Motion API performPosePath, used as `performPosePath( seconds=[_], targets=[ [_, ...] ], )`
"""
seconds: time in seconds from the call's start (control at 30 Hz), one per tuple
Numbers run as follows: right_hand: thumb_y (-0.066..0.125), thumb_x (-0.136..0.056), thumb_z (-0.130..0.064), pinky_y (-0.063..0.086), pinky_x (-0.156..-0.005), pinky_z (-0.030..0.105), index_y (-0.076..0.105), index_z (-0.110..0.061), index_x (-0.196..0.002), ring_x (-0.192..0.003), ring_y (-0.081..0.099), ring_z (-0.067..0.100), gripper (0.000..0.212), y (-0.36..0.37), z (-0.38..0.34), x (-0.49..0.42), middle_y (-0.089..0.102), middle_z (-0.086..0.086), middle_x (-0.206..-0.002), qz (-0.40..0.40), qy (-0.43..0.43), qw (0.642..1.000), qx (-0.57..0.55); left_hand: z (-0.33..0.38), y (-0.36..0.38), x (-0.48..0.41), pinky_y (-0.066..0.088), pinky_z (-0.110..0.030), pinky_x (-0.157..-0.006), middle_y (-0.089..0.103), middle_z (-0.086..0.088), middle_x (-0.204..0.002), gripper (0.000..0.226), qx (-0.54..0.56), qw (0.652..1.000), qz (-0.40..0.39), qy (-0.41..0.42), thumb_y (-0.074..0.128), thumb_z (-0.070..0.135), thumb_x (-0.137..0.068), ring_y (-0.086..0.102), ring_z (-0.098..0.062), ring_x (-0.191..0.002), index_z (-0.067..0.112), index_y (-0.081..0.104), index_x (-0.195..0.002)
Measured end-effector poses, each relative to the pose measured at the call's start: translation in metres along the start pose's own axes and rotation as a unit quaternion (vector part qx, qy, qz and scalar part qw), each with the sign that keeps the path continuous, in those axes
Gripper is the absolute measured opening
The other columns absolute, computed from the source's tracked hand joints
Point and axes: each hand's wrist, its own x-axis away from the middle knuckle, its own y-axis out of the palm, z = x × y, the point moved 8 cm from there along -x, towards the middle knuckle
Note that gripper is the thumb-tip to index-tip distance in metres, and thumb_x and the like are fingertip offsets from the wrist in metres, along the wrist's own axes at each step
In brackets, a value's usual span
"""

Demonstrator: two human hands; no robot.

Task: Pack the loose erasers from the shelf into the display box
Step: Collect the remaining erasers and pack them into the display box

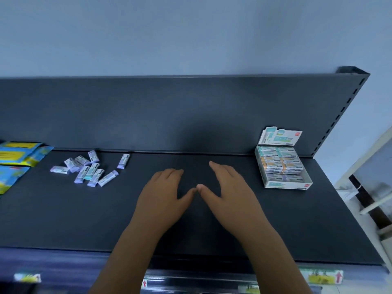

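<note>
both forearms cut off below; blue packets (19, 158) cropped left.

Shop, slotted metal shelf (191, 209), display box (284, 166), price labels (322, 277)

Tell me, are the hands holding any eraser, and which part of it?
No. The left hand and right hand lie open on the shelf, holding nothing.

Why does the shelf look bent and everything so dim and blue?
Head view: the wide-angle lens bows the shelf edge and tilts the upright post; the light is dim and bluish, leaving both hands, left and right, dark; a soft shadow falls on the back panel above them; the price labels at the bottom are smeared, while the erasers and display box stay fairly sharp.
</note>
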Motion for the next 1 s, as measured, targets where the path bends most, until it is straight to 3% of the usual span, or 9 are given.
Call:
performPosePath(
  seconds=[0.17,0.57,0.9,1.0],
  targets=[
    [0.052,-0.096,-0.056,0.034,-0.113,0.029,0.034,-0.030,-0.153,-0.141,0.032,0.005,0.065,-0.012,0.020,0.003,0.038,-0.015,-0.152,0.000,0.026,1.000,-0.011,0.012,0.002,0.001,0.038,-0.026,-0.106,0.052,0.007,-0.145,0.073,-0.024,1.000,-0.014,0.008,0.049,0.066,-0.088,0.043,-0.012,-0.134,0.020,0.049,-0.145],
    [0.052,-0.095,-0.058,0.039,-0.107,0.029,0.042,-0.028,-0.148,-0.136,0.038,0.009,0.062,0.016,0.007,-0.009,0.043,-0.013,-0.147,-0.005,0.037,0.999,-0.017,-0.022,-0.008,0.000,0.040,-0.028,-0.105,0.050,0.011,-0.145,0.071,-0.044,0.999,-0.020,0.000,0.063,0.060,-0.086,0.042,-0.011,-0.134,0.022,0.049,-0.145],
    [0.048,-0.097,-0.058,0.041,-0.110,0.035,0.040,-0.025,-0.150,-0.136,0.039,0.012,0.062,0.116,-0.079,-0.036,0.044,-0.008,-0.148,-0.033,0.053,0.998,-0.001,-0.124,-0.059,-0.009,0.038,-0.027,-0.102,0.053,0.010,-0.142,0.067,-0.016,0.999,-0.024,0.030,0.067,0.052,-0.085,0.044,-0.012,-0.133,0.022,0.052,-0.142],
    [0.050,-0.098,-0.056,0.041,-0.109,0.035,0.040,-0.026,-0.150,-0.135,0.039,0.013,0.061,0.155,-0.119,-0.046,0.044,-0.008,-0.148,-0.042,0.050,0.998,0.003,-0.178,-0.084,-0.012,0.043,-0.029,-0.099,0.059,0.013,-0.127,0.059,-0.020,0.999,-0.021,0.032,0.066,0.058,-0.083,0.052,-0.014,-0.123,0.026,0.058,-0.132]
  ],
)
